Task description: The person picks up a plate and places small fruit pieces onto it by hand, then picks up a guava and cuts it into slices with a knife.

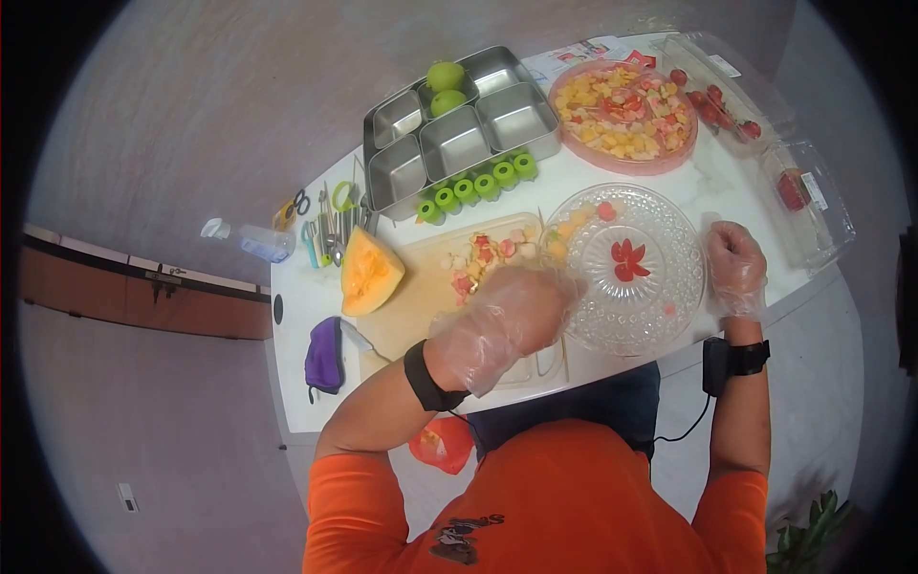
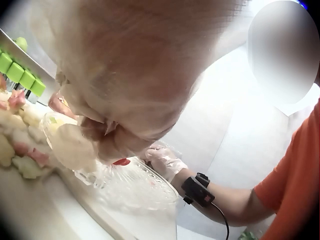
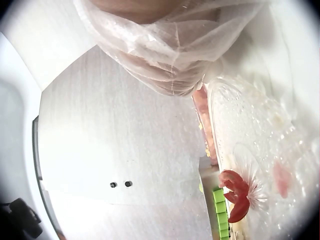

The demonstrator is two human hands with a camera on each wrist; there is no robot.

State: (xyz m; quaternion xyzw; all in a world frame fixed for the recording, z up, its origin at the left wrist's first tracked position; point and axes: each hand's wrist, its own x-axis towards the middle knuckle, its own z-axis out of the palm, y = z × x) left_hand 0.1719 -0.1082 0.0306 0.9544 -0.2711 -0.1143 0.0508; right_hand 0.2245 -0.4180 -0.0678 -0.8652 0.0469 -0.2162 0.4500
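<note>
Gloved in clear plastic, my left hand [image 1: 531,306] is over the left rim of a round cut-glass plate [image 1: 660,320]. In the left wrist view its thumb and fingers pinch a pale fruit slice [image 2: 74,147]. Red fruit slices [image 1: 629,260] fan out like petals at the plate's middle, and yellow melon pieces [image 1: 574,226] line its upper left edge. My right hand [image 1: 736,256], also gloved, rests loosely curled beside the plate's right rim; its fingertips are hidden in the right wrist view. Cut-out fruit pieces [image 1: 492,251] lie on the cutting board [image 1: 411,277] left of the plate.
A melon wedge [image 1: 371,271] sits on the board's left, near a purple pouch [image 1: 325,354], utensils [image 1: 335,225] and spray bottle [image 1: 258,241]. Behind stand green-handled cutters [image 1: 476,187], a divided steel tray [image 1: 454,143] and a pink fruit-filled dish [image 1: 626,161]. Strawberry boxes [image 1: 822,206] are at right.
</note>
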